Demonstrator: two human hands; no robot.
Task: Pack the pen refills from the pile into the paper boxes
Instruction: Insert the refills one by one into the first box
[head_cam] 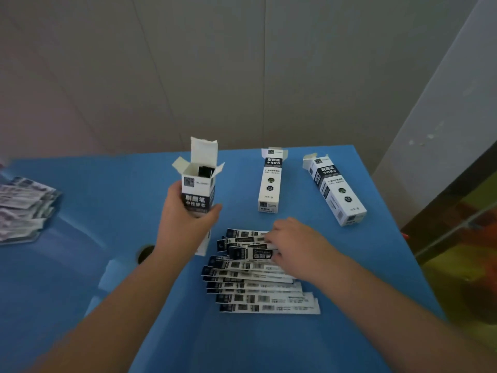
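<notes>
A person's two bare hands work over a blue worktop (349, 265) that fills the lower part of the frame, below a pale panelled wall. The left hand (185, 208), just left of centre, is wrapped around the middle of a black-and-white paper box (199, 184), holding it upright with its top flaps spread wide; something dark shows inside the mouth of the box.

The right hand (293, 244), just right of centre, lies palm down on the upper end of the pile of pen refills (255, 281). Its fingers press on the topmost packets, though whether they have closed around one cannot be told from this angle. The refills, flat white sleeves with black printed ends, lie fanned in overlapping rows at the lower centre of the frame, just below the held box.

Two more boxes of the same print lie flat farther up the worktop. The middle box (270, 181) rests at centre right with its end flaps raised at the far end. The right box (336, 189) lies angled near the worktop's right edge, also with a flap lifted.

At the far left edge of the frame, well apart from the hands, a second heap of packets (24, 208) sits blurred. A dark round hole (146, 253) marks the worktop beside the left forearm.
</notes>
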